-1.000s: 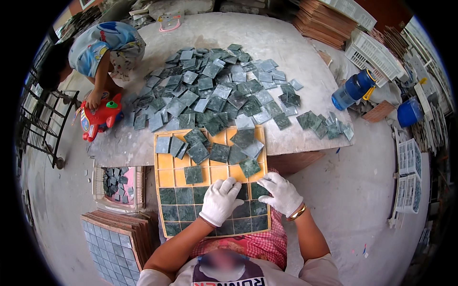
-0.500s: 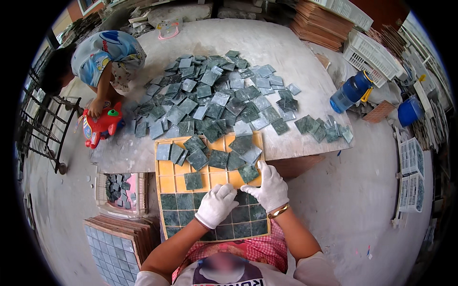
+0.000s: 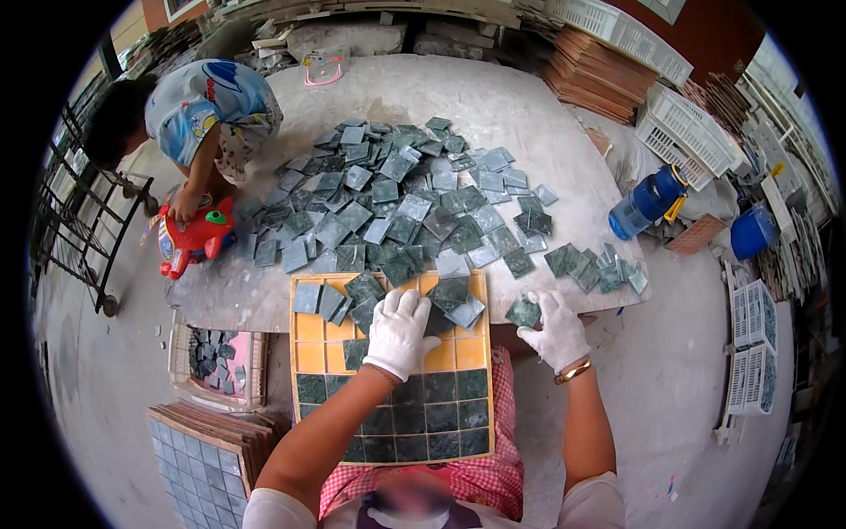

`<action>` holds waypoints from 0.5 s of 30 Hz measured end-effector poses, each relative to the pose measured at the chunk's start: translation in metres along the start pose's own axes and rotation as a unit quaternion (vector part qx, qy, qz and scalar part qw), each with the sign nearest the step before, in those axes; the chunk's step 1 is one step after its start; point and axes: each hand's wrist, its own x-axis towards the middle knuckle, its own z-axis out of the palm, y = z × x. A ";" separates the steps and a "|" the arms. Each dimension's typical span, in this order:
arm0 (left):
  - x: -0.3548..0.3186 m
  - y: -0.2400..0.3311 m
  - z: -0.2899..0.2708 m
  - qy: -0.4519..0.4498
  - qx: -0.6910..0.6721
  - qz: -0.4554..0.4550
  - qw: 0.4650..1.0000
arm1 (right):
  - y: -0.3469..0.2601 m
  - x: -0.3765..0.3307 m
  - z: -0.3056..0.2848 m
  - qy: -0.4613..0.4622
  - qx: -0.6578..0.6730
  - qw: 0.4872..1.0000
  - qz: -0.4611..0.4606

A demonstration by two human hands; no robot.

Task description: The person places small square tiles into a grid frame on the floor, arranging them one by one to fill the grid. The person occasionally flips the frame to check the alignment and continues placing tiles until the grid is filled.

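So, vs half a second ago: the right hand (image 3: 555,331) has gone off the right side of the yellow tray (image 3: 473,353), and its grip is narrow now, thumb and fingers pinching a green tile (image 3: 522,311). The loose tile that sat near the tray's right side is gone from that spot. The left hand (image 3: 398,333) slid farther up too, over the loose tiles lying on the tray. Fingers point far, thumb sticks out right; can't tell if that grip has anything.

The pinched tile is just right of the tray, by the near edge of the surface (image 3: 423,88). It looks roughly square, so no clear long axis. Broad face is up, edges askew to the tray's grid, one corner pointing roughly left.
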 end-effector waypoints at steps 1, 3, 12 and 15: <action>0.000 -0.001 0.000 0.005 -0.005 0.007 1.000 | 0.006 0.009 -0.002 0.121 -0.075 0.990 -0.016; -0.001 -0.005 -0.001 0.015 -0.015 0.021 1.000 | 0.008 0.012 -0.001 0.160 -0.049 0.986 -0.006; 0.014 -0.025 -0.019 0.027 -0.055 0.083 0.995 | -0.055 0.031 0.050 -0.007 0.083 0.993 -0.085; 0.019 -0.036 -0.029 0.002 -0.056 0.101 0.993 | -0.039 0.032 0.050 0.016 0.231 0.970 -0.075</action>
